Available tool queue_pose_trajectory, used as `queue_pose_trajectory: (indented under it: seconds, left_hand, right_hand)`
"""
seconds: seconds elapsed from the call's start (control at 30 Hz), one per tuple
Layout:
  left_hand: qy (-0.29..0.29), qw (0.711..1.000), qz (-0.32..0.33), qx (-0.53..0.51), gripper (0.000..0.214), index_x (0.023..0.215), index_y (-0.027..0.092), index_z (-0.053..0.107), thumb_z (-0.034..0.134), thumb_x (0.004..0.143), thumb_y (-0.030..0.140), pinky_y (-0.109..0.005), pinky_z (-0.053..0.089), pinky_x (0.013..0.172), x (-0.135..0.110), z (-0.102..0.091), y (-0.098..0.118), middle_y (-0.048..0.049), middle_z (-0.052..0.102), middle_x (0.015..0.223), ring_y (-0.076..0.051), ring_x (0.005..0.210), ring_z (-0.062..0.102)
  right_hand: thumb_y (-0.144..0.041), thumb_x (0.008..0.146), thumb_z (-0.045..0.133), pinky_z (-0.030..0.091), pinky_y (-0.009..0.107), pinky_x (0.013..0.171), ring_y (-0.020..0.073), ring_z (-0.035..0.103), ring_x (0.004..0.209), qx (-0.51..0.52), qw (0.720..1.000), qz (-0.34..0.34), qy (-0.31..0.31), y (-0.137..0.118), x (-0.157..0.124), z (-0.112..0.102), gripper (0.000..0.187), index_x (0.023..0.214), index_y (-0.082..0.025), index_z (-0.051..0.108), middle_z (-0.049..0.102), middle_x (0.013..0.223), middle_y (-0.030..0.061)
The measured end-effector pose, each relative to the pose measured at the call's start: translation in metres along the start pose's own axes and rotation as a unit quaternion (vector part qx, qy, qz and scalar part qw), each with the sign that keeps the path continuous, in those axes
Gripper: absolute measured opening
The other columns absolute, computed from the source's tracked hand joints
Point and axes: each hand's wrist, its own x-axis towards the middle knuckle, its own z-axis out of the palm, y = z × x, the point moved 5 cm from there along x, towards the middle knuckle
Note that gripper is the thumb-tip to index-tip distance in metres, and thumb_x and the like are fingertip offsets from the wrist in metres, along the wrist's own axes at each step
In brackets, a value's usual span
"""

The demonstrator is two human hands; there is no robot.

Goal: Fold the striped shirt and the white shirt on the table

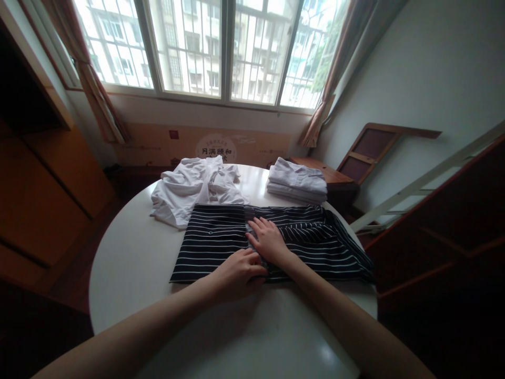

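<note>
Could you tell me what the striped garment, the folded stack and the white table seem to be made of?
Striped garment: probably thin woven cloth, smooth, since it lies flat yet bunches softly in places.
Folded stack: likely soft matte cloth, given its rounded folds.
White table: hard and glossy, reflecting light; lacquer, laminate or plastic, I cannot tell.

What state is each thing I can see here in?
Striped garment: flat at left, rumpled at right.
White cloth: loosely heaped.
White stack: neatly folded, piled.
Left hand: curled, on the garment.
Right hand: resting open on the garment.
Curtains: gathered aside.
Window: unclear whether shut.
</note>
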Motion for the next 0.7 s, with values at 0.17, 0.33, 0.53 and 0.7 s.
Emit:
queue_pose_trajectory:
  seconds: [0.17, 0.33, 0.53, 0.7]
  left_hand:
    - [0.009, 1.000, -0.001, -0.023, 0.015, 0.089, 0.018, 0.059, 0.053, 0.076, 0.021, -0.033, 0.038, 0.091, -0.002, 0.003, 0.001, -0.0064, 0.054, 0.108, -0.019, 0.101, 0.048]
    - [-0.022, 0.999, 0.011, -0.048, 0.017, 0.095, 0.017, 0.053, 0.049, 0.080, 0.024, -0.031, 0.041, 0.088, -0.001, 0.004, 0.003, -0.0063, 0.057, 0.103, -0.018, 0.098, 0.050]
    - [-0.019, 0.999, 0.003, -0.037, 0.032, 0.112, 0.017, 0.046, 0.047, 0.081, 0.023, -0.031, 0.043, 0.087, 0.000, 0.003, 0.004, -0.0072, 0.057, 0.105, -0.018, 0.099, 0.050]
    - [-0.012, 1.000, 0.027, -0.010, 0.025, 0.107, 0.019, 0.052, 0.045, 0.083, 0.022, -0.032, 0.043, 0.085, 0.000, 0.002, 0.006, -0.0069, 0.057, 0.105, -0.018, 0.099, 0.050]
  right_hand:
    - [-0.040, 0.084, 0.044, 0.030, 0.038, 0.094, 0.0252, 0.046, 0.111, 0.007, 1.000, -0.003, 0.010, -0.001, 0.004, -0.008, 0.040, 0.113, -0.015, 0.055, 0.057, 0.116, 0.0112]
    - [-0.036, 0.087, 0.039, 0.037, 0.028, 0.078, 0.0200, 0.053, 0.093, 0.052, 0.998, 0.018, 0.008, 0.008, 0.022, -0.018, 0.028, 0.093, -0.018, 0.060, 0.063, 0.096, 0.0085]
    - [-0.032, 0.082, 0.046, 0.036, 0.024, 0.067, 0.0167, 0.055, 0.079, 0.109, 0.981, 0.160, 0.018, 0.041, 0.066, -0.011, 0.020, 0.086, -0.016, 0.058, 0.061, 0.092, 0.0091]
    - [-0.040, 0.084, 0.036, 0.034, 0.024, 0.061, 0.0169, 0.054, 0.071, 0.160, 0.953, 0.249, 0.060, 0.061, 0.079, 0.002, 0.035, 0.075, -0.016, 0.060, 0.063, 0.078, 0.0081]
